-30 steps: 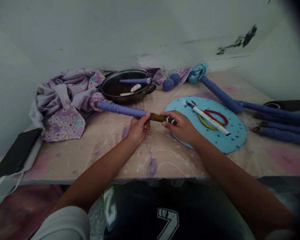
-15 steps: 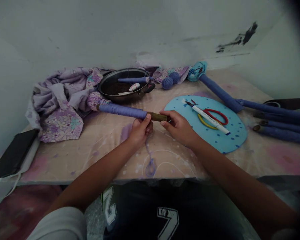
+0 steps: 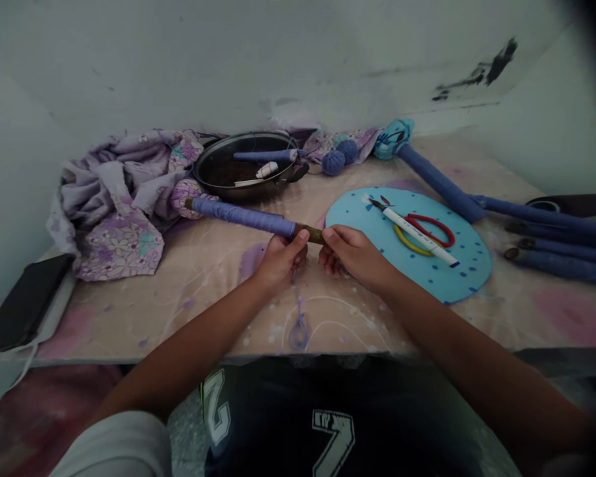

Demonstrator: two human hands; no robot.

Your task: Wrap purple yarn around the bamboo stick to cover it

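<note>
A brown stick (image 3: 310,233), wound with purple yarn (image 3: 243,217) over most of its length, lies slantwise between my hands above the table. My left hand (image 3: 281,260) grips it at the end of the winding, thumb on top. My right hand (image 3: 350,255) is closed round the bare right end, thumb and fingers pinching it. From under my left hand a loose yarn tail (image 3: 298,330) hangs down to a small looped bundle near the table's front edge. The stick's far left end rests near the floral cloth.
A dark pan (image 3: 248,189) with a wrapped stick stands behind, beside two yarn balls (image 3: 334,163). On a blue dotted mat (image 3: 347,212) lie red-and-yellow-handled scissors (image 3: 440,228) and a white marker (image 3: 417,235). Several wrapped sticks (image 3: 566,258) lie right; bunched cloth (image 3: 124,199) and a black case (image 3: 27,298) left.
My right hand has shifted slightly left and wrapped further round the stick's bare end. The stick's left end has risen a little; my left hand keeps its grip.
</note>
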